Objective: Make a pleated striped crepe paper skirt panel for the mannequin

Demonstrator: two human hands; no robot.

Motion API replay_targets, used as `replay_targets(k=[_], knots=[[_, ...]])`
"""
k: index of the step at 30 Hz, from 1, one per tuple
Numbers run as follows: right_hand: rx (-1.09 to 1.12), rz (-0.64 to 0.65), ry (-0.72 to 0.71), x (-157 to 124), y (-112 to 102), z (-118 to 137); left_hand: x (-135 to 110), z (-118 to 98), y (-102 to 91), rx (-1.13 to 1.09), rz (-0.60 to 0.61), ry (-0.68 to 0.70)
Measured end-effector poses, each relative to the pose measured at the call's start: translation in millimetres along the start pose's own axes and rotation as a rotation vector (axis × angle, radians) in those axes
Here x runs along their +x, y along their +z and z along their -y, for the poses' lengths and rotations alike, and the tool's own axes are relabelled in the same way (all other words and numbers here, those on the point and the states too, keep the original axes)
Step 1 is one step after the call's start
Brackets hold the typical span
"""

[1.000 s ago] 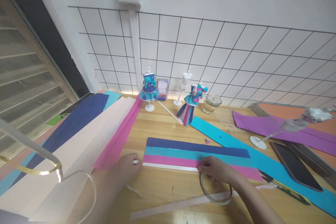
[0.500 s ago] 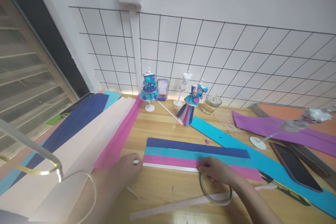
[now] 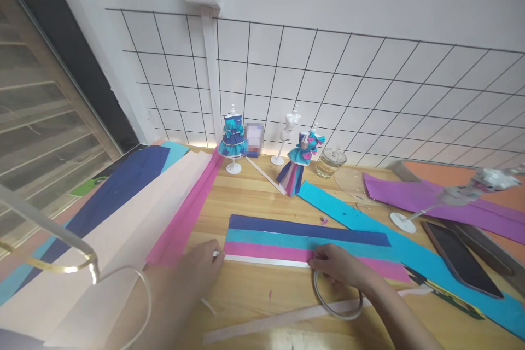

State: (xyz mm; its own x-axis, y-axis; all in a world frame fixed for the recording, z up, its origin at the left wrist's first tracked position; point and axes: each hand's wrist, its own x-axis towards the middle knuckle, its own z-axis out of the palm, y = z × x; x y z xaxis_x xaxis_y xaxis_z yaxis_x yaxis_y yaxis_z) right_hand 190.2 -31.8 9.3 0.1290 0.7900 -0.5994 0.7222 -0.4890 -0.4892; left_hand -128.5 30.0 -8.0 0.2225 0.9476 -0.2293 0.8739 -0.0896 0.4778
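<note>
A panel of layered crepe paper (image 3: 303,239) in navy, light blue and pink bands lies flat on the wooden table. Along its near pink edge runs a thin white strip (image 3: 266,261). At the panel's left corner, my left hand (image 3: 205,265) is closed in a pinch on the strip's end, a bit of white showing between the fingers. Farther right, my right hand (image 3: 334,265), with a bangle (image 3: 340,317) at its wrist, pinches the same strip against the pink edge. Its fingertips partly cover the strip there.
Small dress forms (image 3: 233,136) stand at the back near a glass (image 3: 331,163). Coloured crepe sheets (image 3: 123,229) lie left; a blue strip (image 3: 369,224), a phone (image 3: 461,260) and a yellow-black cutter (image 3: 455,298) lie right. A pale paper strip (image 3: 262,325) lies in front.
My left hand has shifted very slightly right, to the panel's corner. My right hand stays at the same spot on the strip.
</note>
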Motion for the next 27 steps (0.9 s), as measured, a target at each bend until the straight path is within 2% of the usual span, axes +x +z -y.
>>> replay_targets(k=[10, 18, 27], knots=[[-0.044, -0.036, 0.011, 3.3, 2.8, -0.6, -5.9, -6.7, -4.0, 0.043, 0.014, 0.023], [-0.092, -0.093, 0.001, 3.6, 4.1, 0.3, -6.3, -5.2, -1.4, 0.162, 0.003, 0.035], [-0.113, -0.092, -0.004, 3.1, 3.3, 1.3, -6.9, -9.8, -5.0, 0.132, 0.006, 0.027]])
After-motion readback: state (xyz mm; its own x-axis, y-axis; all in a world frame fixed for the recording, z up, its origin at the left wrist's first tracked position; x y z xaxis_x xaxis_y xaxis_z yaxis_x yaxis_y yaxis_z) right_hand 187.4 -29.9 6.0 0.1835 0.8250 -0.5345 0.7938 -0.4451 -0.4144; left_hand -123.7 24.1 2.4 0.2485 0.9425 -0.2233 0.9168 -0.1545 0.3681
